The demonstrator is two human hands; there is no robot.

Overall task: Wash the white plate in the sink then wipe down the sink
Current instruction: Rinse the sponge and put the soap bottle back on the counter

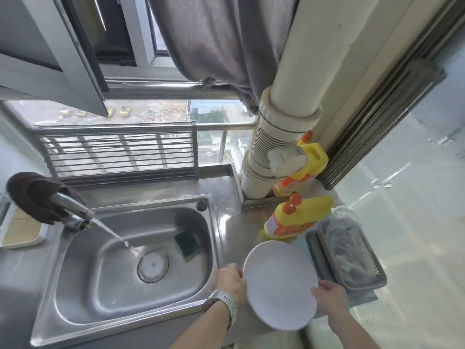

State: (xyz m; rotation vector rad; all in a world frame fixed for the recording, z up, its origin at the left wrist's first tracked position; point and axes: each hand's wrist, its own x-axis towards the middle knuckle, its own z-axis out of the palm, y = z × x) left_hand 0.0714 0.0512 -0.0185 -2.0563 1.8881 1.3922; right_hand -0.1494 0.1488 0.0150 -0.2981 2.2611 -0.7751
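Right now both hands grip the white plate [279,285] at lower right of the frame, beside the sink [83,295] — the left hand [230,282] curled on its left rim, the right hand [329,298] closed on its right edge. Water streams from the faucet [71,212]. A wet rim could slip from 2 hands and strike steel — or clip the detergent bottle [297,219].

Sink basin [95,278] is mostly open for me; only the green sponge [187,245] sits right, yellow bottles [297,217] crowd the surface behind.
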